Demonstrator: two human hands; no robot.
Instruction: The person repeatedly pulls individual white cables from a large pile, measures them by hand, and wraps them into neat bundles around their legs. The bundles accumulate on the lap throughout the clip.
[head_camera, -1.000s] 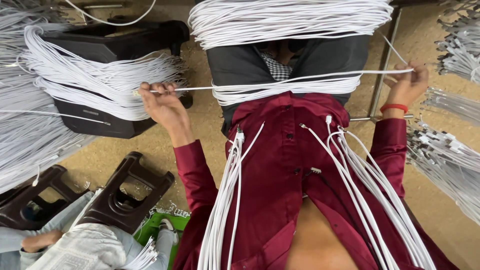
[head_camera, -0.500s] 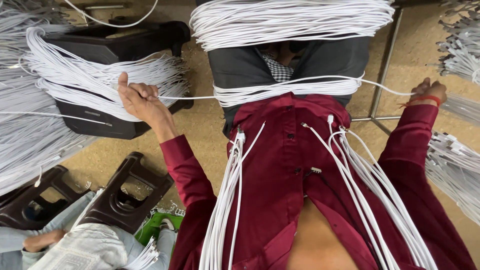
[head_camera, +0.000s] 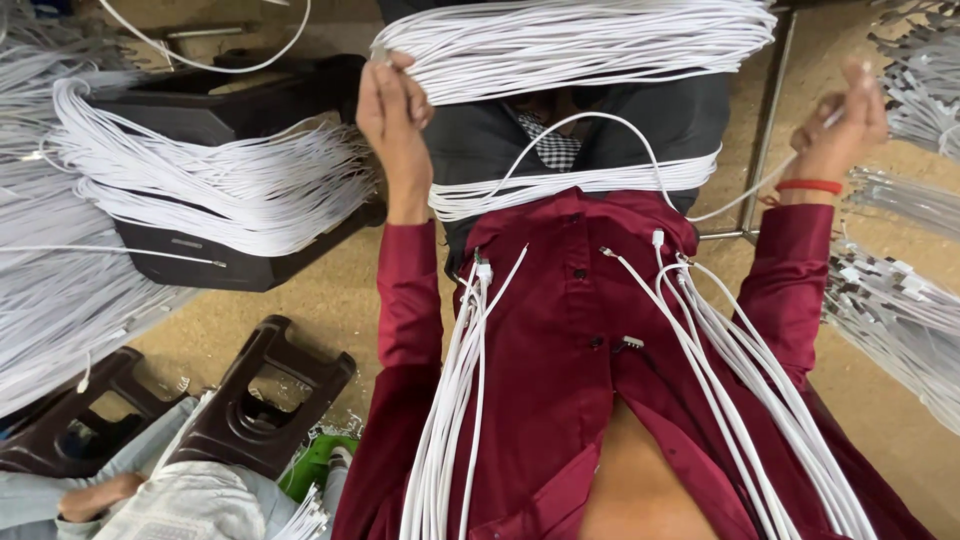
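My left hand (head_camera: 395, 110) is raised and closed on one end of a single white cable (head_camera: 600, 125), right at the edge of a thick bundle of white cables (head_camera: 580, 40) lying across my dark-trousered lap. My right hand (head_camera: 835, 125), with a red band at the wrist, pinches the cable's other end out to the right. Between the two hands the cable sags in a loose arc over a second band of white cables (head_camera: 570, 185). More white cables (head_camera: 450, 420) hang down both sides of my maroon shirt.
A black stool (head_camera: 215, 115) draped with white cables stands at left, beside a large cable heap (head_camera: 60, 320). Two dark plastic stools (head_camera: 260, 400) lie lower left, by another person's hand (head_camera: 95, 495). A metal leg (head_camera: 765, 120) and more cables (head_camera: 900, 310) are at right.
The cable was stretched tight between my widely spread hands. Now my left hand has moved right and up to the lap bundle, my right hand has risen, and the cable hangs slack.
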